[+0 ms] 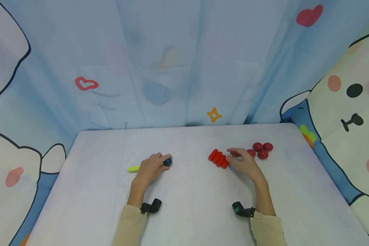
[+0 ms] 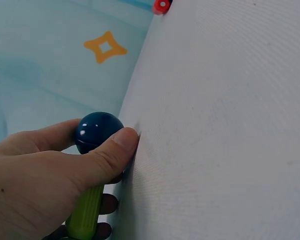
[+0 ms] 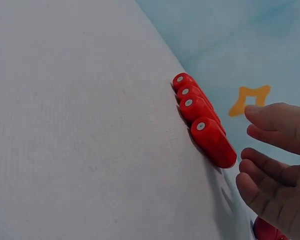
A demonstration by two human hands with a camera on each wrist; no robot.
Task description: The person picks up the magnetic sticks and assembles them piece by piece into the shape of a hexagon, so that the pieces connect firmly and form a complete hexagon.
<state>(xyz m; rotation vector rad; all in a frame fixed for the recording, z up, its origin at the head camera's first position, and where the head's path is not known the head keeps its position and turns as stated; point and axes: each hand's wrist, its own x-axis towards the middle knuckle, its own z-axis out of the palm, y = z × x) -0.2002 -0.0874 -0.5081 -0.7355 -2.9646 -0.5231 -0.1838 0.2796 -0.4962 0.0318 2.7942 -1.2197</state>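
My left hand (image 1: 152, 167) grips a yellow-green ribbed stick (image 2: 86, 212) with a glossy dark blue ball (image 2: 97, 131) at its end. Thumb and forefinger are on either side of the ball, and the other fingertips show past the stick. In the head view the stick's far end sticks out to the left of the hand. At the right, several short red sticks (image 3: 213, 142) lie side by side in a row, a pale metal disc on each visible end. Close beside the nearest one is my right hand (image 1: 242, 161), fingers loosely bent, holding nothing.
Several glossy red balls (image 1: 263, 154) sit in a cluster just beyond the right hand. A white cloth covers the table (image 1: 187, 205), and a blue patterned curtain (image 1: 172, 95) hangs along its back edge. Each wrist carries a small black camera (image 1: 152, 206).
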